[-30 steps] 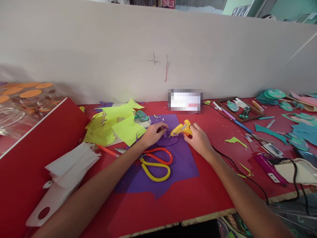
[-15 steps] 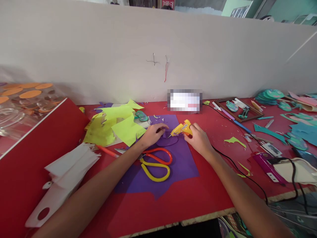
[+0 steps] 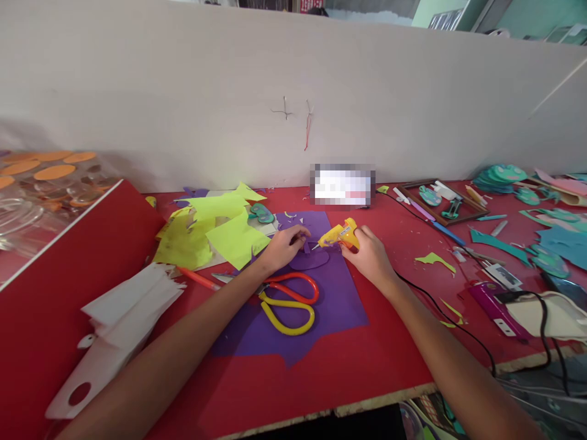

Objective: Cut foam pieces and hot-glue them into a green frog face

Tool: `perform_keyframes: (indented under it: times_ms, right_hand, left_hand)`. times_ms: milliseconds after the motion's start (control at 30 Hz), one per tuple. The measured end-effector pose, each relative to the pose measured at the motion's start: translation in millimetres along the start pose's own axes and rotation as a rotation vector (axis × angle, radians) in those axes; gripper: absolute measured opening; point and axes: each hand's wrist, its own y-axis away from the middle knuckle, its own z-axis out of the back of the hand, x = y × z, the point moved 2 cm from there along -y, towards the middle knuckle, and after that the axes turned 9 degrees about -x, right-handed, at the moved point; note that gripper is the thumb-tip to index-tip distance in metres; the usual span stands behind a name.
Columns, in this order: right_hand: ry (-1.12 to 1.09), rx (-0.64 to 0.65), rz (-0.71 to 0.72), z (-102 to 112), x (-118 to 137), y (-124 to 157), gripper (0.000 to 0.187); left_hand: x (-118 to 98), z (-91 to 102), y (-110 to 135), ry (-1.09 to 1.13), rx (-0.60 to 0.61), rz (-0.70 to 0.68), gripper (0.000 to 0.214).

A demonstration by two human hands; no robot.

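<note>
My right hand (image 3: 369,256) grips a small yellow glue gun (image 3: 340,235), its nozzle pointing left toward my left hand. My left hand (image 3: 285,245) pinches a small purple foam piece (image 3: 306,246) just in front of the nozzle, over a rounded purple cut-out (image 3: 312,260). Both rest on a purple foam sheet (image 3: 334,299) spread on the red table (image 3: 367,360). Scissors with red and yellow handles (image 3: 288,300) lie on that sheet, near my left wrist.
Yellow-green foam scraps (image 3: 211,232) lie at the left, white card pieces (image 3: 123,318) nearer me. The glue gun's black cord (image 3: 440,311) trails right. A wooden tray (image 3: 443,201), teal cut-outs (image 3: 550,244) and a magenta object (image 3: 495,305) fill the right. A white partition (image 3: 275,91) stands behind.
The glue gun has tilted flatter and shifted slightly right and up. My left hand stays on the small purple piece.
</note>
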Motion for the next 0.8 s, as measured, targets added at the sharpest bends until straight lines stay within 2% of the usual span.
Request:
perform_keyframes:
  times_ms: [200, 400, 800]
  right_hand:
    - [-0.014, -0.022, 0.0, 1.2, 1.5, -0.3, 0.019]
    - [-0.031, 0.011, 0.032, -1.4, 0.7, 0.6, 0.014]
    - [-0.027, 0.05, 0.076, 1.4, 4.8, 2.0, 0.009]
  left_hand:
    - [-0.2, -0.7, 0.2, -0.007, -0.006, 0.011, 0.021]
    - [0.0, 0.4, -0.2, 0.002, -0.038, 0.039, 0.021]
    - [-1.7, 0.9, 0.7, -0.019, -0.026, 0.056, 0.02]
